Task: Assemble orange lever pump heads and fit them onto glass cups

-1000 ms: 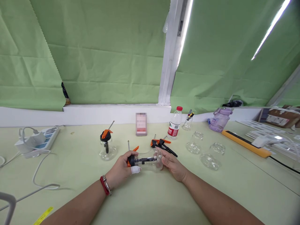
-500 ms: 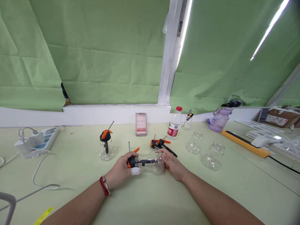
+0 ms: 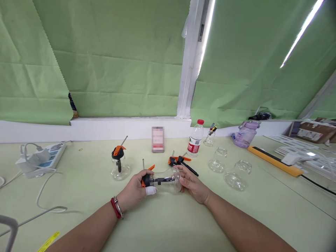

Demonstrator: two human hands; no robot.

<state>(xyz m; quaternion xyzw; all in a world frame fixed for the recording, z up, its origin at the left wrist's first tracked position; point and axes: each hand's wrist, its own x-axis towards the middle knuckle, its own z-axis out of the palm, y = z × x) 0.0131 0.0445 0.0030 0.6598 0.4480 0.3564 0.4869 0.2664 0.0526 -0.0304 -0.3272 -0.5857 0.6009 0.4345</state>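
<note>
A clear glass bottle lies on its side between my hands, its wide base to the right. A black cap with an orange lever sits at its neck, and a dark tube runs inside. My left hand, with a white wrap on the thumb, is closed around the cap end. My right hand grips the base with curled fingers. Just beyond are loose black-and-orange bottle tops with thin spouts. A similar glass bottle, fitted with such a top, stands upright to the left.
Two uncapped glass bottles stand to the right. Behind are a red-capped water bottle, a small glass holding screwdrivers and a blurred phone. A power strip with cables lies left; a purple bottle and orange bar sit right.
Both hands have shifted very slightly left and up with the glass bottle. Their grip on it looks the same.
</note>
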